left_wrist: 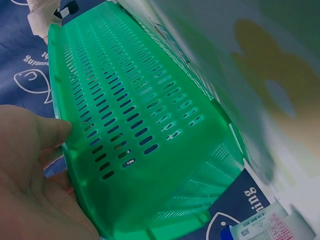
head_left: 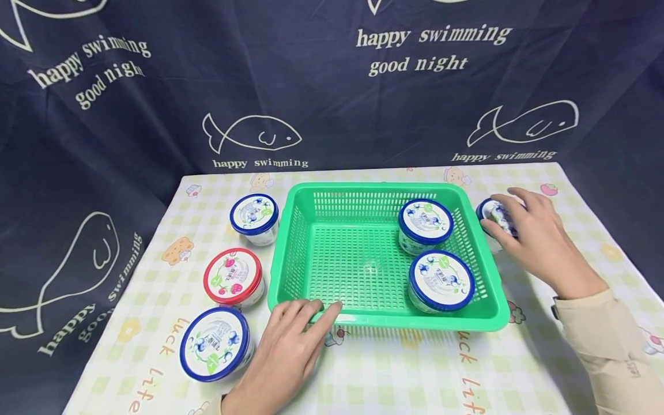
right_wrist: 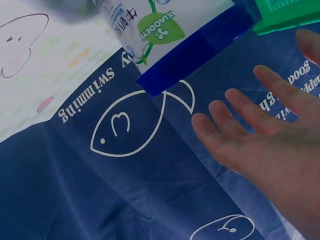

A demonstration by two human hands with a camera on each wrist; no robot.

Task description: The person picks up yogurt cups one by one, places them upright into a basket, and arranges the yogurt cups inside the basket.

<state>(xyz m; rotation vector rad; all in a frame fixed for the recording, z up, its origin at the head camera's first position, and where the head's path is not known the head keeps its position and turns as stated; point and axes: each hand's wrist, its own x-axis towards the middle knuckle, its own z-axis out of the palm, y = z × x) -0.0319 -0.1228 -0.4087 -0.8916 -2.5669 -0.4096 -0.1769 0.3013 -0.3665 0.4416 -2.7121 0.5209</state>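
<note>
My left hand (head_left: 290, 346) is at the front rim of the green plastic basket (head_left: 373, 319). In the left wrist view its thumb lies against the outside of the rim, and the other fingers pass behind it, holding the edge. My right hand (head_left: 539, 239) hovers over a blue-lidded tub (head_left: 496, 214) just right of the basket. Seen from the right wrist, its fingers (right_wrist: 240, 107) are spread and apart from that tub (right_wrist: 200, 45). Two blue-lidded tubs with blueberry prints, a rear one (head_left: 426, 219) and a front one (head_left: 442, 280), stand upright in the basket's right side.
Left of the basket, three tubs stand in a column: a blue-lidded one (head_left: 254, 213) at the back, a red-lidded one (head_left: 233, 276) in the middle, another blue-lidded one (head_left: 215, 344) in front. A checked cloth (head_left: 394, 374) covers the table. Behind hangs a dark blue curtain (head_left: 332, 86).
</note>
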